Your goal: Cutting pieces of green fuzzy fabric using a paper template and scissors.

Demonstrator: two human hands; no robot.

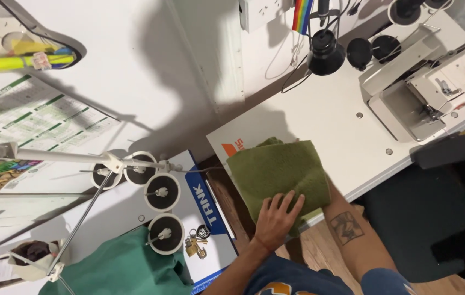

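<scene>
Item: olive-green fabric piece (276, 172), folded, lying on the near-left corner of the white sewing table (325, 117), its lower edge overhanging the table's front.

Orientation: long axis ran from the upper left, near the orange-marked table corner, down toward the wearer's body at lower right.

Left hand (277, 216): fingers spread wide, palm flat on the lower part of the fabric, pressing rather than gripping. It was the nearer hand to the cloth's visible face.

Right hand: hidden. The tattooed right forearm (347, 226) ran up beneath the fabric's right edge; the hand itself lay under the cloth, so whether it was spread or closed could not be told.

Relation: fabric lay directly ahead of and between both arms, left hand above it, right arm below.

Nearby: overlock sewing machine (434, 90) at far right of the table, well apart; black lamp head (325, 53) behind; thread-cone stand (156, 191) to the left; teal fabric (123, 267) at lower left; bunch of keys (195, 240) beside it.
</scene>
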